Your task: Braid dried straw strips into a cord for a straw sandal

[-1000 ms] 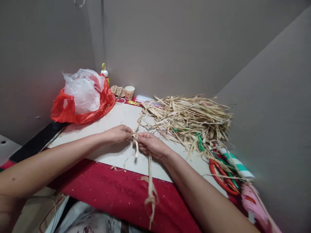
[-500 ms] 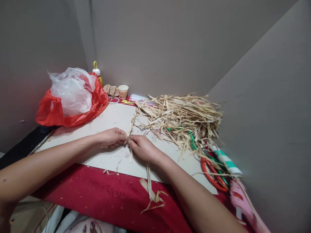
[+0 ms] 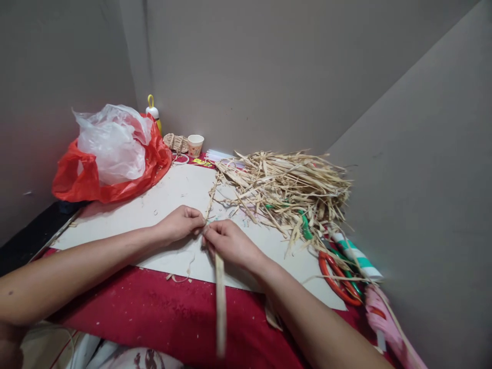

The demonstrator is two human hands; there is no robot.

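A thin braid of dry straw point(image 3: 210, 201) runs from the heap down to my hands, over a pale board point(image 3: 169, 192). My left hand point(image 3: 181, 223) pinches the near end of this braid with thumb and forefinger. Right beside it, my right hand point(image 3: 227, 241) is closed on the same end, its fingertips almost touching those of the left. From under the right hand a flat straw strip point(image 3: 220, 302) hangs over the board's front edge, blurred at its lower tip. The exact crossing of strands between the fingertips is hidden.
A heap of dry straw point(image 3: 292, 179) covers the board's back right. Red-handled scissors point(image 3: 338, 279), a green-and-white roll point(image 3: 357, 256) and a pink glue gun point(image 3: 384, 318) lie at right. Plastic bags point(image 3: 111, 148), a woven straw sandal point(image 3: 176, 142), a paper cup point(image 3: 195, 146) and a bottle point(image 3: 152, 113) stand at back left.
A straw strip now hangs long and straight below my right hand, left of where the earlier loose strands hung. Both hands stay at the braid's end, having shifted only slightly.
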